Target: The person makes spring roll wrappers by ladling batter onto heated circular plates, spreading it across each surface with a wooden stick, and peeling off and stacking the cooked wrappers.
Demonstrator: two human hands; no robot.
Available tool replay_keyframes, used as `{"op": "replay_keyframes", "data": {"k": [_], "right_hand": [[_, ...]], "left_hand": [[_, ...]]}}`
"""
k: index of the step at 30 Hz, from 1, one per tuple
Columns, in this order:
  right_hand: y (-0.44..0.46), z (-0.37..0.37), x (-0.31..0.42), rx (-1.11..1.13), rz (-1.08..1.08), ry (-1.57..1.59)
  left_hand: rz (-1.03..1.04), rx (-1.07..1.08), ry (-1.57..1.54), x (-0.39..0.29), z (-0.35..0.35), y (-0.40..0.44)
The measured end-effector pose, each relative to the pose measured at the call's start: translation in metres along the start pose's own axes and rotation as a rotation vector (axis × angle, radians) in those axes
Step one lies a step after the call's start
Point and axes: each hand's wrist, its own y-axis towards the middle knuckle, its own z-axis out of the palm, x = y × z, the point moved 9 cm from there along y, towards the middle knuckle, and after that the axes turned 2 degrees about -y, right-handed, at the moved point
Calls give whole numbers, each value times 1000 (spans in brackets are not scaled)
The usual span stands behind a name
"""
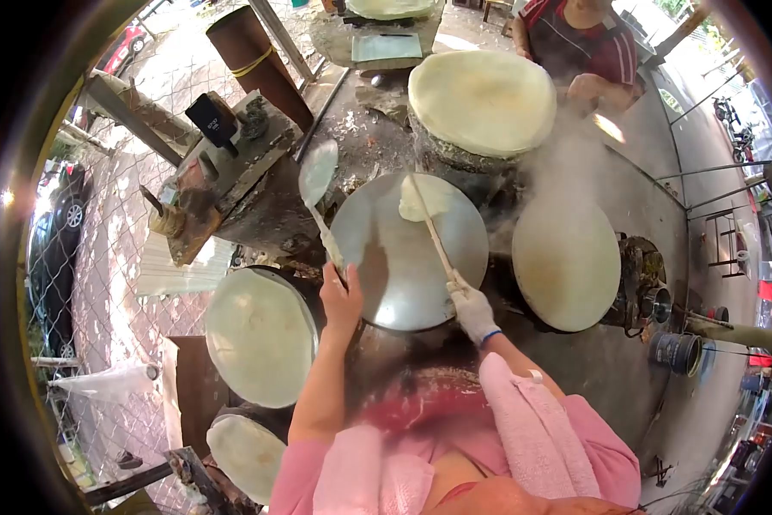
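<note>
My bare left hand is closed round the handle of a batter-coated ladle, whose bowl is tilted beyond the griddle's left edge. In a white glove, my right hand grips a thin wooden spreader stick. The stick's far end rests at a small patch of pale batter near the back of the round metal griddle. Most of that griddle's surface shows bare and shiny. The spreader's tip is hard to make out against the batter.
Round griddles with pale flatbread sheets stand to the left, right and back. Steam rises at right. A person sits at the back right. A phone stands beside a wire fence.
</note>
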Motion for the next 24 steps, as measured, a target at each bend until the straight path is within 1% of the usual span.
{"op": "replay_keyframes", "data": {"k": [2,3,4,5,6,8,9,10,12,14,15,16,17,18,19,20,21,23,24], "right_hand": [[-10,-37,25,-204,-182,-394],[-10,-50,19,-215,-165,-459],[-5,-60,-6,-351,-202,-273],[0,-49,-19,-246,-115,-258],[3,-36,-33,-143,-22,-242],[9,29,-45,22,-1,319],[-21,34,2,122,98,249],[-17,46,7,159,102,286],[4,32,8,103,-101,111],[-4,-29,36,-160,-335,-333],[4,-48,23,-168,-272,-204],[15,-49,7,-165,-227,51],[23,-39,-15,-22,-115,-70],[11,-23,-8,120,-2,-190],[9,4,-8,201,-19,61],[15,20,0,195,-172,91],[19,27,-2,273,-146,111],[29,16,9,306,-252,47],[30,-10,30,260,-382,-37]], "left_hand": [[-126,139,-15,21,-12,-17],[-234,185,-41,36,-17,-31],[-344,226,-68,52,-20,-47],[-456,270,-96,66,-22,-63],[-480,306,-83,67,-26,-71],[-529,382,-60,67,-33,-88],[-539,375,-90,79,-34,-99],[-461,335,-56,71,-42,-100],[-305,255,17,52,-60,-100],[-150,183,100,58,-77,-111],[-286,188,61,65,-84,-113],[-424,191,21,66,-89,-115],[-480,196,-5,57,-92,-113],[-430,192,49,54,-93,-114],[-383,185,105,54,-94,-116],[-339,175,163,50,-94,-119],[-450,197,74,47,-93,-123],[-331,164,136,43,-91,-140],[-274,153,170,39,-91,-147]]}}
